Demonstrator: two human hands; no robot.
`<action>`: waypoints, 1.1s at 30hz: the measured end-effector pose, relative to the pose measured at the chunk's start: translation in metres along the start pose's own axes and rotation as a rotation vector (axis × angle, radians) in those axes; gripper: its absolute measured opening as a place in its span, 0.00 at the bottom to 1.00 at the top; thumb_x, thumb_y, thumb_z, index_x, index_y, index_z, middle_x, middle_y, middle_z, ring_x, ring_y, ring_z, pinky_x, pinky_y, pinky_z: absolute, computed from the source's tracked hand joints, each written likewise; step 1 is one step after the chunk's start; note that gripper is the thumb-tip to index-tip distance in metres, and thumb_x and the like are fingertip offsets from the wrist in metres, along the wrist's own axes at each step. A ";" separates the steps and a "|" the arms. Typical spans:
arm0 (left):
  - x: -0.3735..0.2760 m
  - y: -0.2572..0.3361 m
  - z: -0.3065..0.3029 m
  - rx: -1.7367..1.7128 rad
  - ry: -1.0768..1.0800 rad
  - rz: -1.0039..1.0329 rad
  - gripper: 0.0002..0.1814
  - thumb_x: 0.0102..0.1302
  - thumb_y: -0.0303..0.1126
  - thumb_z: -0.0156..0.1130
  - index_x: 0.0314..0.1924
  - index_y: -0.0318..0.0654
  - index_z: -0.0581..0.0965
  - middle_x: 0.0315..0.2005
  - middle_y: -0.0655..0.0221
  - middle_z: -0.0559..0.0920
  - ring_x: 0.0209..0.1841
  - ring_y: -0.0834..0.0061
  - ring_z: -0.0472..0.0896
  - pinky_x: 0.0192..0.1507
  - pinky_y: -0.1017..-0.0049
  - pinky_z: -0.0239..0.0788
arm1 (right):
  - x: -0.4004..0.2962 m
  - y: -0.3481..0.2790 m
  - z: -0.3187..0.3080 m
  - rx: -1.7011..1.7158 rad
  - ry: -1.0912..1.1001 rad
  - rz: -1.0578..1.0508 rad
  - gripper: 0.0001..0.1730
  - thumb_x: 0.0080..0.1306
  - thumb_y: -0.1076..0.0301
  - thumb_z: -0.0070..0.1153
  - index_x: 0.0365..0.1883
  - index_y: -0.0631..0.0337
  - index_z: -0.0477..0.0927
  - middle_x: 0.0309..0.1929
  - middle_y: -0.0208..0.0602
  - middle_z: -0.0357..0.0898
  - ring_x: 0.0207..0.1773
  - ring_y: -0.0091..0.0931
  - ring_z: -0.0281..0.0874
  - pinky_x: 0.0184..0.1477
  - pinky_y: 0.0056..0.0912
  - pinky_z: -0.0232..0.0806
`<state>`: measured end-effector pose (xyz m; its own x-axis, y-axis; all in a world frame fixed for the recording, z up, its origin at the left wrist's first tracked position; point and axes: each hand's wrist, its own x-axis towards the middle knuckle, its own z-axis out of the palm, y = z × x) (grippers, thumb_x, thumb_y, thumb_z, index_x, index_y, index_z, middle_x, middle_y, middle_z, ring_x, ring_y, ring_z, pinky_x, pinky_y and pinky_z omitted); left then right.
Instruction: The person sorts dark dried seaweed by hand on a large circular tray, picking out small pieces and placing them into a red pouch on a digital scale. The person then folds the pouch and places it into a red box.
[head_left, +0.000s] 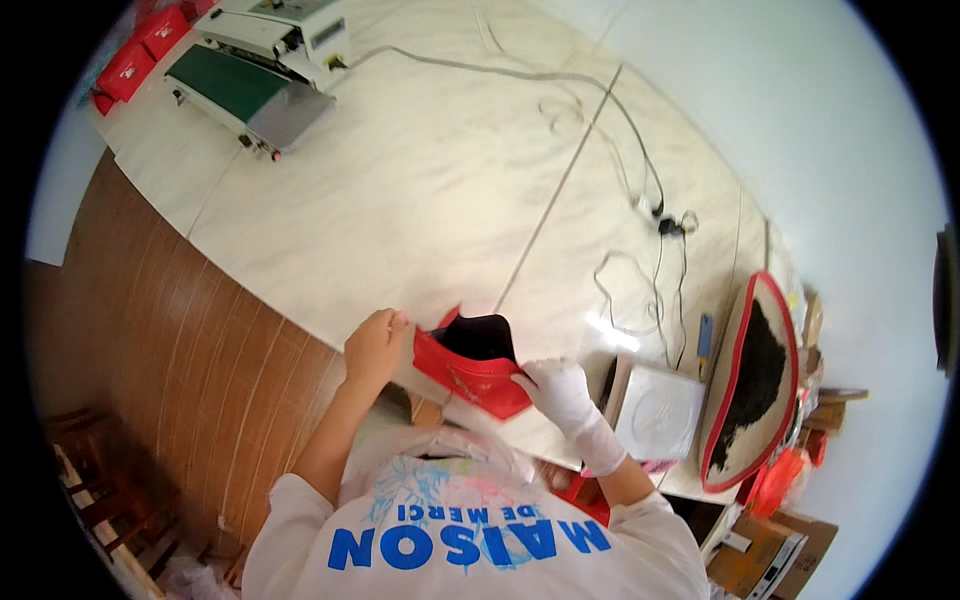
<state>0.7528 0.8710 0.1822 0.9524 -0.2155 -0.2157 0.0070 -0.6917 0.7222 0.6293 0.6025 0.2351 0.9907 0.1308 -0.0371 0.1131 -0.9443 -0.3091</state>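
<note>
A red pouch (480, 375) with a dark lining is held at the table's near edge, its mouth gaping upward. My right hand (559, 394), in a white glove, pinches the pouch's right upper corner between thumb and fingers. My bare left hand (375, 345) is by the left upper corner with its fingers curled. Blur hides whether it grips the pouch's edge. Just right of my gloved hand sits a weighing scale (658, 411) with a pale square platform. Beyond it, a shallow red-rimmed basket (709, 442) contains dark loose material (757, 367).
A band sealer with a green conveyor belt (225, 82) stands at the far left, beside red bags (142, 56). Cables (540, 75) and joined plugs (670, 225) lie across the pale table (375, 187). A blue-handled tool (705, 335) lies near the basket. Cardboard boxes (780, 551) stand lower right.
</note>
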 end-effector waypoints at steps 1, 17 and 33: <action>0.019 -0.019 -0.003 -0.076 0.015 -0.020 0.17 0.72 0.43 0.48 0.40 0.38 0.78 0.37 0.58 0.81 0.42 0.54 0.79 0.45 0.60 0.70 | 0.013 -0.001 -0.002 0.042 0.040 0.022 0.15 0.61 0.57 0.61 0.21 0.56 0.76 0.19 0.41 0.76 0.23 0.40 0.76 0.29 0.42 0.68; 0.204 -0.251 -0.039 0.346 0.458 -0.049 0.31 0.65 0.32 0.52 0.68 0.39 0.60 0.71 0.57 0.57 0.73 0.59 0.53 0.73 0.57 0.41 | 0.486 -0.010 0.008 -0.017 0.256 0.354 0.24 0.71 0.54 0.45 0.28 0.68 0.78 0.21 0.52 0.78 0.24 0.41 0.81 0.32 0.42 0.71; 0.205 -0.253 -0.046 0.304 0.413 -0.078 0.32 0.62 0.33 0.55 0.67 0.41 0.63 0.70 0.58 0.59 0.73 0.58 0.54 0.72 0.54 0.43 | 0.639 -0.065 0.049 0.553 0.193 0.655 0.38 0.73 0.44 0.35 0.17 0.64 0.81 0.18 0.37 0.82 0.18 0.30 0.80 0.28 0.32 0.72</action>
<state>0.9606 1.0336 -0.0147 0.9939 0.0924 0.0601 0.0528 -0.8772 0.4772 1.2511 0.7626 0.1853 0.8448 -0.4865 -0.2226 -0.4859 -0.5237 -0.6998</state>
